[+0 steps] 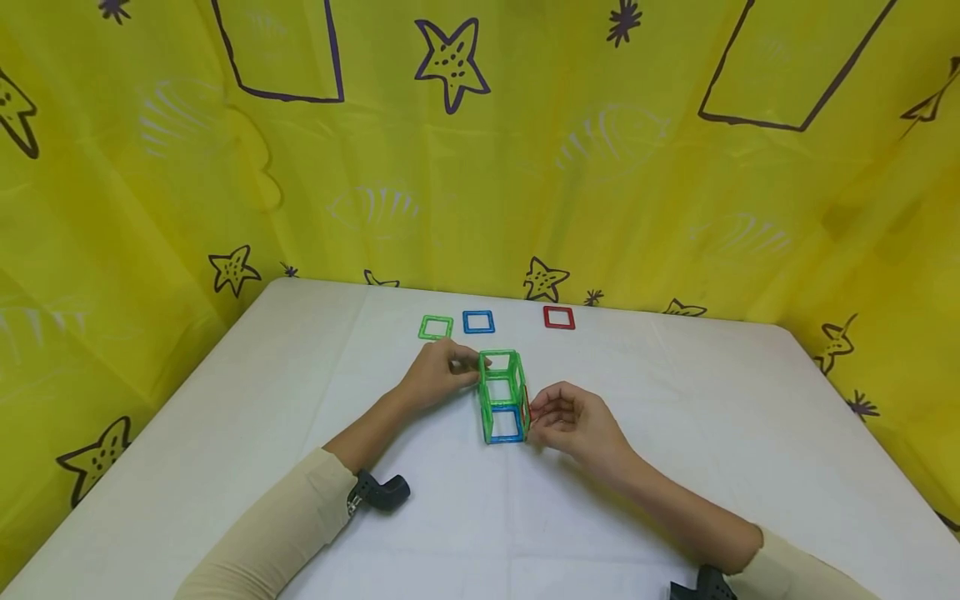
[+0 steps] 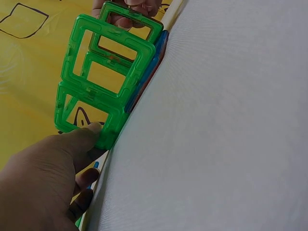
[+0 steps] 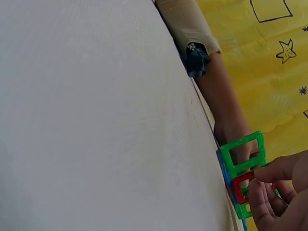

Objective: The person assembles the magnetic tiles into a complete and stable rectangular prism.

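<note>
A box-like build of square magnetic tiles (image 1: 501,404) stands on the white table, with green frames upright and a blue tile (image 1: 506,439) low at its near end. My left hand (image 1: 435,377) grips the far left part; in the left wrist view its thumb lies on a green tile (image 2: 96,98). At the near right side, my right hand (image 1: 577,421) pinches a red square tile (image 3: 236,190) between thumb and fingers. That red tile is up against the build's side; whether it is attached I cannot tell.
Behind the build, a green square tile (image 1: 422,327) and a blue square tile (image 1: 465,322) lie flat side by side. A red square tile (image 1: 560,327) lies farther right. A yellow patterned curtain (image 1: 480,167) hangs along the table's back edge.
</note>
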{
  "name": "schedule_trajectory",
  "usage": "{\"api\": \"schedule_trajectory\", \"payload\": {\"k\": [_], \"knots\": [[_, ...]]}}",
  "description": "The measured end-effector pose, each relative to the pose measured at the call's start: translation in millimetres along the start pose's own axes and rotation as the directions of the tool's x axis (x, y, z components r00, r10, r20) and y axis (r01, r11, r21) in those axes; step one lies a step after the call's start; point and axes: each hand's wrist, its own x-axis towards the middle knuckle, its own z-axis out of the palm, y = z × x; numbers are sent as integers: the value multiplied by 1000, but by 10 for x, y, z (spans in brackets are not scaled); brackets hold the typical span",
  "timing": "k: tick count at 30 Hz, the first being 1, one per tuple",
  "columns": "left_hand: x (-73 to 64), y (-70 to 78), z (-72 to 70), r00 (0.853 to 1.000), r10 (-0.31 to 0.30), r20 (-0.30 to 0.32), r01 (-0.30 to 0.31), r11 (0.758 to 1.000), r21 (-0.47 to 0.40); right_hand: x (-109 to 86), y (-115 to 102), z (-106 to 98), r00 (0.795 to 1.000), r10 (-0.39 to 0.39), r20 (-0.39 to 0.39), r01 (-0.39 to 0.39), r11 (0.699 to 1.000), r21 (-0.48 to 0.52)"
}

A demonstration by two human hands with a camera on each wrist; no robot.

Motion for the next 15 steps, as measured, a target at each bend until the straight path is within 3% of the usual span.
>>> {"api": "schedule_trajectory", "payload": {"k": [9,15], "knots": [[14,4,20,999,-11,-46,10,1000,-24,183,-16,-171,995,-2,-101,-12,990,-142],[17,11,26,999,-1,-38,0,999,-49,385,11,-183,997,13,-82,-27,986,-165]]}}
